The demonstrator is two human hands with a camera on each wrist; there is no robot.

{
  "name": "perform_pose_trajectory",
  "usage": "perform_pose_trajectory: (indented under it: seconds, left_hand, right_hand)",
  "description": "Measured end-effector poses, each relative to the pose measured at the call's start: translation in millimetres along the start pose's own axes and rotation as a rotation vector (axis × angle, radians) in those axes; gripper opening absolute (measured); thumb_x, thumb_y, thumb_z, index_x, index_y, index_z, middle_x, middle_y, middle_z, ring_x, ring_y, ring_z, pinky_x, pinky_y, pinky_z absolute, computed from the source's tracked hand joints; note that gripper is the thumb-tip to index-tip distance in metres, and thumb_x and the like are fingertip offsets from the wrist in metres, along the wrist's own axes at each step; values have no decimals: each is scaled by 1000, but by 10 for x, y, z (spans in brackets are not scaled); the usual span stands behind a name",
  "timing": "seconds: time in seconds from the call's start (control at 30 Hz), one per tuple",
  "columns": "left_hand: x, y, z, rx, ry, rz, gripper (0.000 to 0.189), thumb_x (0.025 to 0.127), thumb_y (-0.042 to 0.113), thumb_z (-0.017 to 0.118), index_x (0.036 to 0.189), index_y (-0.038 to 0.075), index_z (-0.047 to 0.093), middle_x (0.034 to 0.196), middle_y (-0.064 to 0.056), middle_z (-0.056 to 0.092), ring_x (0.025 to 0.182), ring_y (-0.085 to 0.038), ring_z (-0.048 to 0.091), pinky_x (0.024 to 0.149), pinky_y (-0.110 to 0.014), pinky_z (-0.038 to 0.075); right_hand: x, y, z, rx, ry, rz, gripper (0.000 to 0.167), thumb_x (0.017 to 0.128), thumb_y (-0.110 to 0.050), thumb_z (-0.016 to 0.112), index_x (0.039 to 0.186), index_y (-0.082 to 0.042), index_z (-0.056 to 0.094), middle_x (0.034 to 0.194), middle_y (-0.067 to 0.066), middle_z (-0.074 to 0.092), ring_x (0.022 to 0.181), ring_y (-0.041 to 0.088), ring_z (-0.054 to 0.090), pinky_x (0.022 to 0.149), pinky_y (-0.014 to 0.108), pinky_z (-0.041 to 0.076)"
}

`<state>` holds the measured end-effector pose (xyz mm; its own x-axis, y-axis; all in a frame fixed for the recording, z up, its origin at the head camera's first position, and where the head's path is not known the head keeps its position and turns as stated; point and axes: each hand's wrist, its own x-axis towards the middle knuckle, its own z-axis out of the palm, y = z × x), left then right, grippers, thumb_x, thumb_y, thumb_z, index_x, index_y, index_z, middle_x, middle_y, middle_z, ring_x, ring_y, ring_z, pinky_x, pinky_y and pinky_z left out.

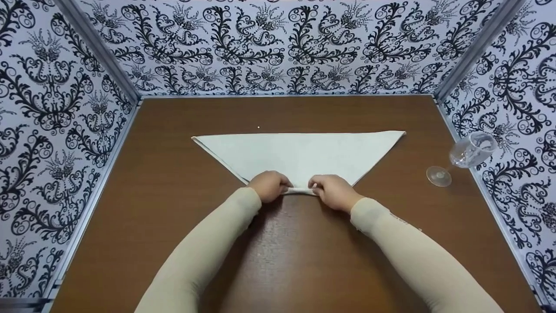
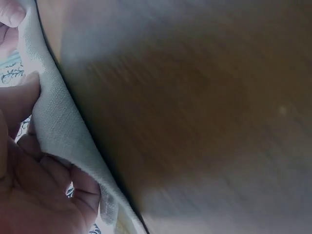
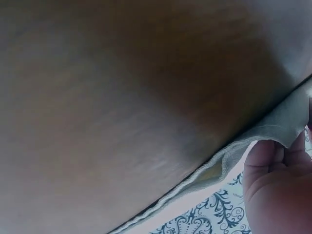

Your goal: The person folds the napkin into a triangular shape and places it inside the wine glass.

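Note:
A pale cloth napkin (image 1: 295, 154) lies on the table, its long straight edge at the back and its near end rolled into a narrow fold. The left hand (image 1: 269, 186) pinches the left part of that fold between thumb and curled fingers. On the right part, the right hand (image 1: 334, 191) grips it the same way, a short stretch of fold showing between the two. In the left wrist view, the left thumb and fingers (image 2: 39, 195) hold the cloth edge (image 2: 63, 117). The right wrist view shows the right fingers (image 3: 273, 161) tucked at the layered edge (image 3: 273, 122).
An empty stemmed wine glass (image 1: 471, 150) stands near the right edge of the brown table (image 1: 173, 243). Patterned black-and-white walls (image 1: 260, 48) with metal rails surround the table at the back and both sides. A tiny white speck (image 1: 258, 127) lies behind the napkin.

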<state>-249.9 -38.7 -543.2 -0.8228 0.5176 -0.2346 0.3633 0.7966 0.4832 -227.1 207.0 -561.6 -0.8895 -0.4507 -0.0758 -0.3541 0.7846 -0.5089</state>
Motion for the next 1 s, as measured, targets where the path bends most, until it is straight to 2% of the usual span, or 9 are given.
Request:
perform_pose_trajectory:
  seconds: [0.13,0.23,0.3,0.37,0.47,0.57,0.73,0.87,1.0]
  left_hand:
    - [1,17,-9,-14,16,-33,17,104,20,66,117,19,77,120,-4,77,114,-26,71,102,-45,55]
    - [7,18,-8,-12,29,-43,10,103,20,70,111,19,74,114,-5,75,106,-26,70,96,-45,56]
    - [12,14,-6,24,46,-23,8,101,20,72,108,19,76,111,-5,74,104,-25,70,95,-44,57]
    - [11,10,-5,88,64,33,9,99,20,74,106,19,79,108,-4,74,102,-24,71,94,-43,57]
    - [-15,3,-5,194,70,157,19,101,18,71,115,24,81,106,-3,74,99,-23,72,91,-40,59]
    - [-55,-16,3,270,42,249,33,104,16,66,132,32,76,105,-3,72,93,-23,70,87,-39,59]
    - [-94,-52,43,363,-25,232,50,104,27,68,151,37,56,112,-1,65,91,-19,62,85,-37,56]
    - [-91,-54,70,458,-42,259,55,104,36,67,156,36,50,117,-4,64,96,-21,64,88,-39,57]
    - [-115,-46,52,504,-53,285,58,104,40,67,159,37,47,119,-4,64,101,-24,65,92,-41,56]
  right_hand:
    - [26,4,4,-31,9,-39,16,101,-10,67,110,-11,81,109,8,78,107,30,72,99,49,56]
    - [23,-14,2,-100,26,-75,17,100,-10,69,109,-11,83,103,6,75,102,29,69,96,45,56]
    - [4,-33,-3,-168,51,-111,18,99,-10,70,108,-13,84,98,5,71,96,28,64,90,42,54]
    - [-17,-43,-8,-240,76,-160,17,100,-12,70,107,-14,85,94,4,65,89,25,56,83,40,50]
    - [-47,-34,-31,-297,85,-226,18,103,-18,68,107,-14,85,91,4,59,86,23,49,78,39,46]
    - [-89,4,-58,-309,57,-242,21,103,-22,68,116,-16,83,100,6,62,95,26,52,85,42,48]
    - [-168,52,-56,-324,24,-201,37,102,-25,70,139,-25,71,131,11,60,120,34,48,104,54,43]
    - [-189,11,-12,-339,33,-249,38,103,-26,65,139,-15,71,125,9,59,111,31,49,96,51,44]
    - [-215,-6,7,-340,-10,-290,45,103,-22,64,145,-7,64,121,7,60,105,26,52,92,46,48]
